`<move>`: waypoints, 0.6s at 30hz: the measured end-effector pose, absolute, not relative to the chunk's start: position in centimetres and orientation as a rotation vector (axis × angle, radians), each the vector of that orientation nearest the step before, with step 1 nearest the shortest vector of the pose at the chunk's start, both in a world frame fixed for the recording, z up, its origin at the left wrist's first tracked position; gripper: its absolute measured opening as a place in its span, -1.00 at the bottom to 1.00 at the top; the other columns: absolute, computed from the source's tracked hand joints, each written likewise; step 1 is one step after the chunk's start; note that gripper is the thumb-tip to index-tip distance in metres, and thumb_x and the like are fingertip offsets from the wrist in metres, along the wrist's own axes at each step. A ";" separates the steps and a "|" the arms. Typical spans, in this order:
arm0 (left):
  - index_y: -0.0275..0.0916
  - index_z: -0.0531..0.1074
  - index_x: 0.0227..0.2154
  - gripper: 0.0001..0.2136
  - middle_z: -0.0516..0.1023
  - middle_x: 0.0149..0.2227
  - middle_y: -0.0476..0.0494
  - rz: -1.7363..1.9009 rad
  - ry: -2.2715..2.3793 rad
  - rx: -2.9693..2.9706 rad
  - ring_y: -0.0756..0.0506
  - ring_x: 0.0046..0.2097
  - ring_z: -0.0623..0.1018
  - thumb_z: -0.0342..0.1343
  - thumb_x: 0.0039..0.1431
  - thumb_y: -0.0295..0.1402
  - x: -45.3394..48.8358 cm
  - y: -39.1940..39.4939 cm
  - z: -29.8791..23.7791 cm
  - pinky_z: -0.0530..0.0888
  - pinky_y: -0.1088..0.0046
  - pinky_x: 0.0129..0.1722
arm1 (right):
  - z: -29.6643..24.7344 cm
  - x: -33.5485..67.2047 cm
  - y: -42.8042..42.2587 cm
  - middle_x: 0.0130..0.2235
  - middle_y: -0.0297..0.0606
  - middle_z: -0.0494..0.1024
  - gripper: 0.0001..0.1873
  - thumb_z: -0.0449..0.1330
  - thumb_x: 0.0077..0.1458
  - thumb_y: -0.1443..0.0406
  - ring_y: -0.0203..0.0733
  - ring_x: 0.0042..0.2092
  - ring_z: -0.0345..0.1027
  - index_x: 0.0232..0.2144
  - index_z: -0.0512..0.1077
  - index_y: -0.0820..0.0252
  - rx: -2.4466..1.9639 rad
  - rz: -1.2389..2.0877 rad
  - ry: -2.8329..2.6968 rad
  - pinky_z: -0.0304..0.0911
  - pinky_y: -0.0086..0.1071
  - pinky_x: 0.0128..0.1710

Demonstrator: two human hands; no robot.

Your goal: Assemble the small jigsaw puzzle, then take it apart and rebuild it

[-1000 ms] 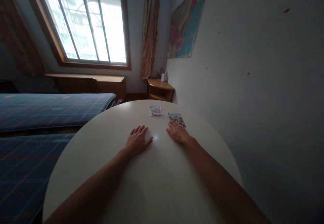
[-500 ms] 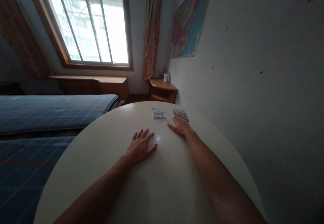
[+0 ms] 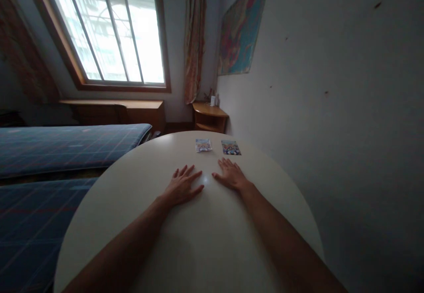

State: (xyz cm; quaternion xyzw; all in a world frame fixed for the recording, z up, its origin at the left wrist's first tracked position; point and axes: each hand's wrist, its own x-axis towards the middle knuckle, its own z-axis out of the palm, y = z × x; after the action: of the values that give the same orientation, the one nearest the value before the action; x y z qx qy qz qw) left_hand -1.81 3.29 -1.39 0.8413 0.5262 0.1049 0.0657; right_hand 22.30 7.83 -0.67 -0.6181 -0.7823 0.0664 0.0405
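Two small printed picture cards lie flat near the far edge of a round white table (image 3: 198,240). The left card (image 3: 203,145) is paler; the right card (image 3: 231,148) is darker, with a blue and green picture whose details are too small to read. My left hand (image 3: 183,185) rests palm down on the tabletop with its fingers spread, holding nothing. Just short of the right card, my right hand (image 3: 230,174) lies flat with fingers stretched out, apart from the card and likewise holding nothing.
To the left of the table stand beds with blue plaid mattresses (image 3: 66,149). A small wooden corner shelf (image 3: 209,110) with objects on it is behind the table. A white wall (image 3: 298,129) runs along the right, with a map-like poster (image 3: 241,32). Beneath the window is a wooden desk (image 3: 139,104).
My right hand has drawn back toward me off the right card, which now shows in full. The left hand stays put on the table. The view has shifted slightly.
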 end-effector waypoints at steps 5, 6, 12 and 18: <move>0.08 0.09 0.31 -0.29 -0.07 0.41 -0.14 0.287 1.547 2.535 -0.42 0.39 -0.09 -0.17 0.16 0.27 -1.9 3.3 -1.2 -0.08 -0.14 0.29 | -0.7 22.3 4.2 0.42 -0.15 -0.17 -0.09 -0.17 0.18 -0.20 0.02 0.42 -0.37 0.38 -0.09 0.21 -1.847 0.236 -2.419 -0.39 -0.07 0.34; 0.08 0.08 0.31 -0.27 -0.08 0.41 -0.15 0.280 1.544 2.534 -0.43 0.39 -0.10 -0.18 0.15 0.28 -1.9 3.3 -1.2 -0.08 -0.14 0.29 | -0.8 22.4 3.7 0.42 -0.15 -0.16 -0.10 -0.17 0.18 -0.20 0.02 0.42 -0.37 0.37 -0.08 0.20 -1.845 0.232 -2.417 -0.39 -0.08 0.34; 0.05 0.06 0.32 -0.22 -0.10 0.41 -0.18 0.255 1.542 2.530 -0.43 0.39 -0.12 -0.16 0.11 0.31 -2.0 3.3 -1.2 -0.09 -0.14 0.29 | -1.1 22.6 2.9 0.42 -0.15 -0.15 -0.09 -0.15 0.16 -0.21 0.05 0.41 -0.37 0.37 -0.06 0.19 -1.843 0.239 -2.404 -0.37 -0.02 0.34; 0.06 0.06 0.32 -0.26 -0.09 0.41 -0.16 0.264 1.543 2.545 -0.39 0.39 -0.12 -0.16 0.15 0.27 -2.0 3.5 -1.8 -0.09 -0.13 0.30 | -0.9 22.5 2.9 0.41 -0.14 -0.13 -0.09 -0.13 0.15 -0.21 0.06 0.41 -0.34 0.36 -0.04 0.19 -1.834 0.251 -2.396 -0.35 -0.03 0.33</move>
State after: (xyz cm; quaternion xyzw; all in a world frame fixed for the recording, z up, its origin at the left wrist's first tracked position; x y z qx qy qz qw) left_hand -2.02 3.50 -1.76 0.8493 0.5148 0.0882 0.0768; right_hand 22.50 2.94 -0.93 -0.6048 -0.7901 0.0826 0.0566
